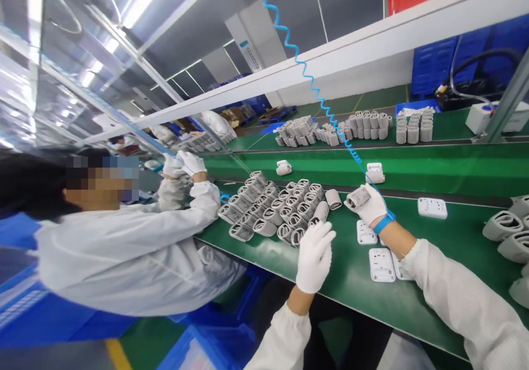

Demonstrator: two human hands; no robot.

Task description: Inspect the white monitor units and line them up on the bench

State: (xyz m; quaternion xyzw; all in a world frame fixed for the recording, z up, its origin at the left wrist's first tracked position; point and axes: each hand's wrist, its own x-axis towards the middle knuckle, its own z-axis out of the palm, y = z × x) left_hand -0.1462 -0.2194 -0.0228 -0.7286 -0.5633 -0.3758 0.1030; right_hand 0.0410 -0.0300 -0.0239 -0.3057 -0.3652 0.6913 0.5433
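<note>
My right hand (372, 207), in a white glove, is closed around a rolled grey fabric cuff (357, 197) above the green bench. A blue wrist strap (384, 222) on that arm joins a coiled blue cord. My left hand (315, 257), also gloved, is held over the bench's front edge with its fingers stretched out and nothing visible in it. Just beyond it stands a block of several rolled grey cuffs (289, 207), with one loose cuff (333, 199) at its right end. White device housings (382, 265) lie below and beside my right hand.
A co-worker in a white coat (136, 248) sits at the left, gloved hands raised. A green conveyor belt (330, 166) behind the bench carries white units with cuffs (374, 172). More cuffs (506, 226) stand at the right. The coiled cord (303, 66) hangs across the view.
</note>
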